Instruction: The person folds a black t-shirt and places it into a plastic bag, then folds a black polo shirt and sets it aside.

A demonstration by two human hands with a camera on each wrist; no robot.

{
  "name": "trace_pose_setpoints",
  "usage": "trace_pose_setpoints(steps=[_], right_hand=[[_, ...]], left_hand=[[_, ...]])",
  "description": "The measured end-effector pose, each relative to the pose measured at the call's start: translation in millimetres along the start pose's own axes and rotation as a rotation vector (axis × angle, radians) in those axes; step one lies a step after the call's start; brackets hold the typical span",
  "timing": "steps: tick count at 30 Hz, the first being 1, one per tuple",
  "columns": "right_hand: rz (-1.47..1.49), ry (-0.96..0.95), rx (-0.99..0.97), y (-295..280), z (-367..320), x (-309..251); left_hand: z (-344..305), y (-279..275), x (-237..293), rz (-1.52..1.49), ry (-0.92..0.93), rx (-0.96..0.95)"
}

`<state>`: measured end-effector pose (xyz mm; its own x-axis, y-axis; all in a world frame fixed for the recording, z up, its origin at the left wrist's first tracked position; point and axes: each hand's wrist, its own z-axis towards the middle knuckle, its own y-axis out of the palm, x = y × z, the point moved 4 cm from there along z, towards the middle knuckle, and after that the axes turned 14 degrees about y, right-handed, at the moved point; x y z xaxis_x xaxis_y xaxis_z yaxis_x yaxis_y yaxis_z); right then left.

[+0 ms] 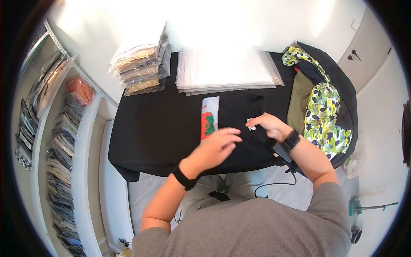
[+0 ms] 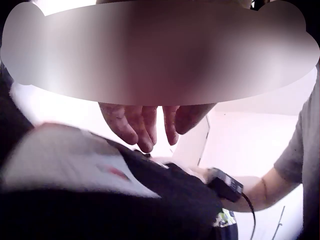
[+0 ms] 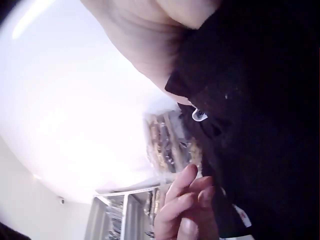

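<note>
Black fabric [image 1: 239, 107] lies on the black-covered table, beside a pale panel with a red and green print [image 1: 209, 120]. My right hand [image 1: 274, 126] pinches the black fabric by a small white label [image 1: 251, 125]; the right wrist view shows the label [image 3: 199, 115] against the raised dark cloth [image 3: 260, 120]. Over the lower end of the panel is my left hand [image 1: 214, 147], fingers loosely bent and holding nothing. Its fingers [image 2: 142, 127] hang above the cloth in the left wrist view, where the pale panel [image 2: 75, 160] is blurred.
Bagged garments [image 1: 143, 68] are stacked at the back left, and flat white sheets in clear plastic [image 1: 227, 70] lie at the back centre. Patterned and olive clothes [image 1: 323, 111] are heaped on the right. Shelves of folded items [image 1: 64, 171] stand left. A cable [image 1: 278, 183] hangs near the front edge.
</note>
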<state>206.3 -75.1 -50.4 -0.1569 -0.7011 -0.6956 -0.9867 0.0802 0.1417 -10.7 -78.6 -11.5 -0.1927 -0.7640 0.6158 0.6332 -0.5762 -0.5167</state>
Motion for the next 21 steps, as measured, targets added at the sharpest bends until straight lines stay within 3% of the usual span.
trace_pose_setpoints(steps=[1,4,6,7,9,10,12,13,14,15,18,21], right_hand=[[-0.028,-0.060,0.022,-8,-9,-1],[0.112,-0.012,0.073,-42,-32,12],[0.097,-0.006,0.119,-60,-36,26],[0.115,-0.012,0.149,-64,-40,33],[0.143,-0.019,0.195,-73,-50,43],[0.160,-0.077,0.310,-80,-58,45],[0.185,-0.182,0.539,-90,-77,55],[-0.011,-0.348,0.689,-96,-84,60],[-0.269,-0.603,0.918,-89,-95,66],[-0.496,-0.713,0.943,-67,-108,70],[-1.143,-0.901,0.808,14,-132,81],[-1.206,-0.830,0.817,28,-107,108]], left_hand=[[5,-19,3,0.095,0.047,0.065],[-7,-56,-18,0.206,-0.317,0.273],[-15,-55,-36,0.165,-0.518,0.109],[-17,-48,-37,0.146,-0.515,0.094],[-10,-26,-22,0.269,-0.047,-0.225],[-11,-15,-21,0.094,-0.089,-0.376],[-11,-4,-19,0.164,-0.112,-0.525],[-8,-2,-21,0.156,-0.105,-0.526],[-4,1,-20,0.362,0.024,-0.585],[0,3,-20,0.571,0.154,-0.640],[7,11,-19,0.370,0.153,-0.689],[11,15,-17,0.350,0.143,-0.682]])
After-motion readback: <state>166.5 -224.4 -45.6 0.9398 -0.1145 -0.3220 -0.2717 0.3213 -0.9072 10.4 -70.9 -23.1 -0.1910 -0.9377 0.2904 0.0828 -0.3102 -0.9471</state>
